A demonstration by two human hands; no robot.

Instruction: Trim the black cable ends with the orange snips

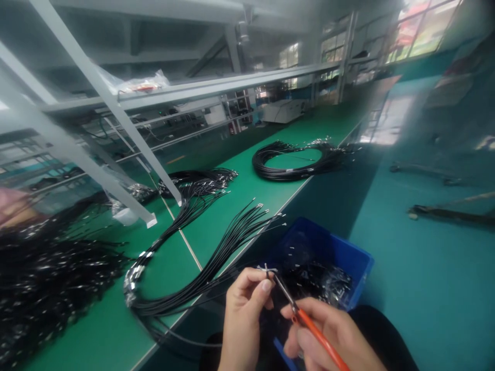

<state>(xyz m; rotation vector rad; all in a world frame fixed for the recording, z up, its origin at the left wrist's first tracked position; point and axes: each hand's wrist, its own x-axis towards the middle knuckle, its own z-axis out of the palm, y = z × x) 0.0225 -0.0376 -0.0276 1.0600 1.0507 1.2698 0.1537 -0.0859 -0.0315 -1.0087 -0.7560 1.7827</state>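
Observation:
My left hand (247, 309) is closed, with thumb and forefinger pinching the end of a black cable (267, 275). Small whitish strands or tips (266, 268) spread out above the pinch, too fine to make out fully. In my right hand (328, 332) is a pair of orange-handled pliers (315, 330), fingers wrapped about the handles. The slim metal jaws reach up and left to the cable end; whether they touch it I cannot tell. Left of my hands, a curved bundle of black cables (228, 242) lies on the green bench, bound with shiny wrapping (135, 275).
A blue bin (350, 250) holding dark scraps and clear plastic stands beyond my right hand. Along the green bench (240, 193) lie a coiled cable bundle (286, 174) and a heap of black cables (50, 283). White shelf posts (112, 103) rise at left, near another person's arm (17, 208).

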